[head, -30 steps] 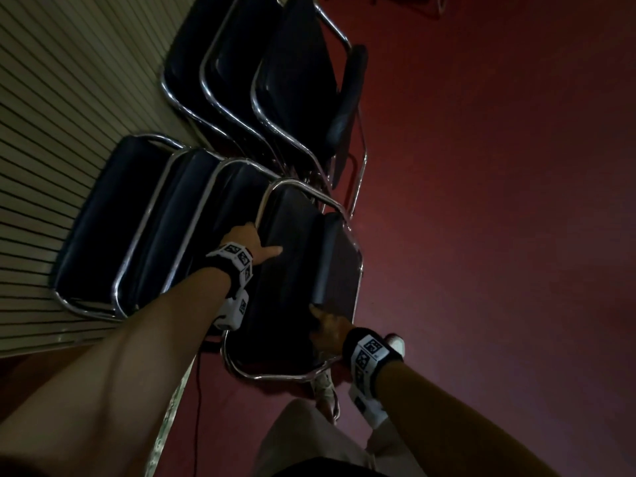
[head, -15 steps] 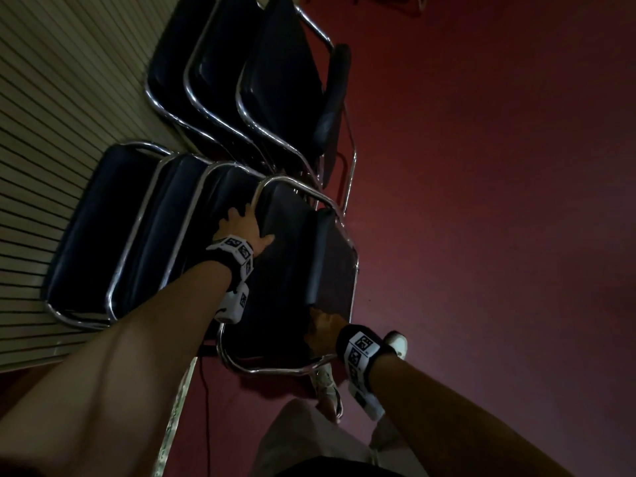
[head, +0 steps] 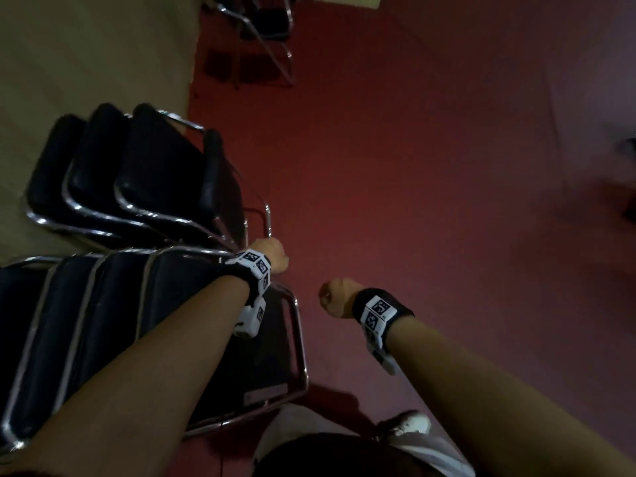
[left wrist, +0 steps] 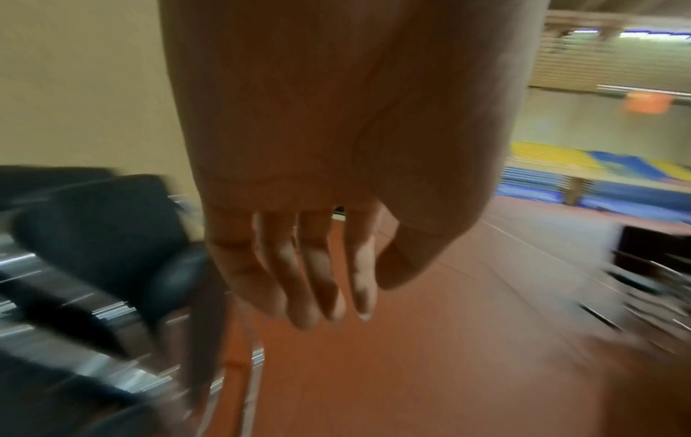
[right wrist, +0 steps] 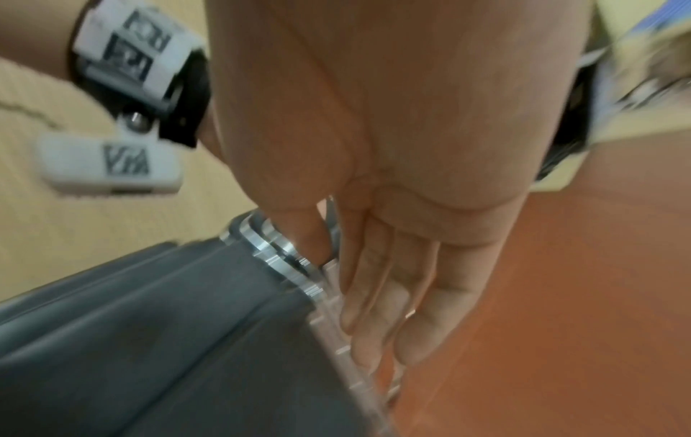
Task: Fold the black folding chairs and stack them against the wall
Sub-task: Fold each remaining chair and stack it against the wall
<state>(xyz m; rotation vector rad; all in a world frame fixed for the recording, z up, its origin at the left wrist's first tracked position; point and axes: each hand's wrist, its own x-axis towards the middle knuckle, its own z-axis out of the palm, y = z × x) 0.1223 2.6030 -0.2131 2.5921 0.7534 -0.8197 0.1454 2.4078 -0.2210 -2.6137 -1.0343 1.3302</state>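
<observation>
Two rows of folded black chairs with chrome frames lean against the beige wall (head: 96, 46) on the left. The near row (head: 103, 321) holds several chairs, the far row (head: 137, 180) three. My left hand (head: 272, 258) hangs just past the top corner of the near row's front chair (head: 268, 356) and holds nothing; its fingers (left wrist: 325, 295) hang loose. My right hand (head: 335, 297) is over the red floor, a little right of that chair's chrome frame (right wrist: 276, 254). Its fingers (right wrist: 381, 310) are relaxed and hold nothing.
An unfolded black chair (head: 261, 36) stands farther along the wall at the top. Red floor (head: 447, 166) spreads to the right. A dark blurred object (head: 629, 180) shows at the right edge. My white shoe (head: 409, 425) is near the front chair's foot.
Both hands have let go of the front chair and moved right, off it. The view has swung up and to the right, and the chair now leans in the near row.
</observation>
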